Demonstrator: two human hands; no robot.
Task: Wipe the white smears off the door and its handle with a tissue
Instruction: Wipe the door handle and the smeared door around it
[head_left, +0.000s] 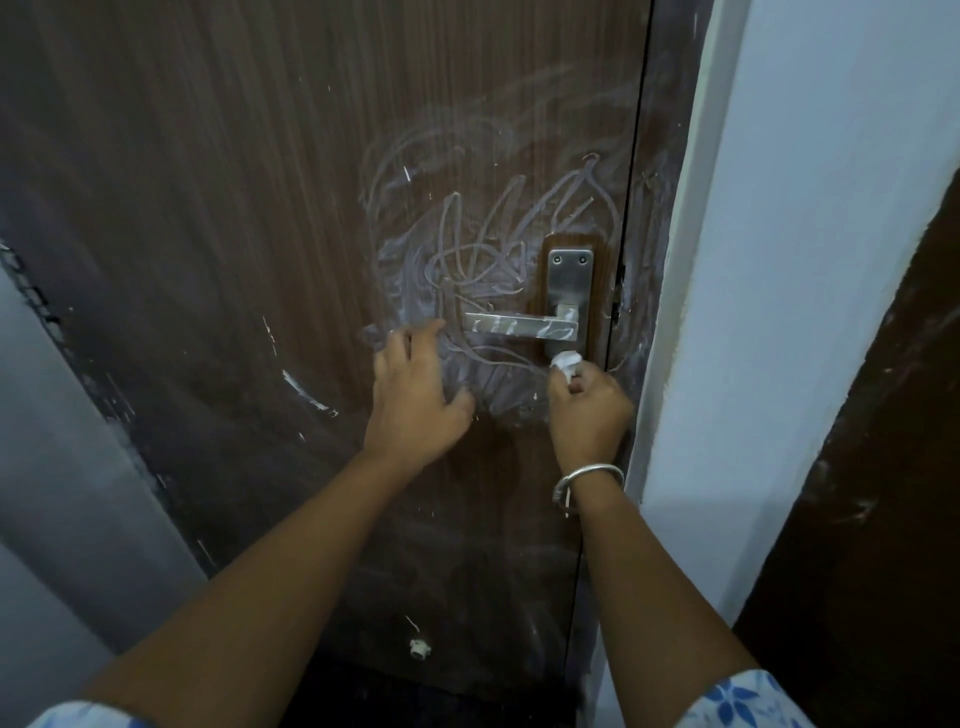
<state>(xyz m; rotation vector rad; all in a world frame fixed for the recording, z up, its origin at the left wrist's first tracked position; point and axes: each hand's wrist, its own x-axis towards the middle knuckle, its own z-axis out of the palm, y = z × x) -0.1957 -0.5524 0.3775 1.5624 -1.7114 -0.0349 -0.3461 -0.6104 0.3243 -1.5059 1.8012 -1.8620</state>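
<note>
Indoor doorway, apparently a home.
Wood-grain door (260, 208) with a steel handle (519, 327) just above the right hand (587, 410); painted white wall (805, 260) just right of it.

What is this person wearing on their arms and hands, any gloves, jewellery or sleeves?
No gloves: the left hand and right hand are bare, as are the forearms. A silver bangle circles the right wrist. At the bottom corners show sleeves of white cloth with a blue flower print.

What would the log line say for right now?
right hand: pinches crumpled white tissue just below silver metal lever handle | left hand: spread on brown wooden door | white smears: on door and handle
</note>
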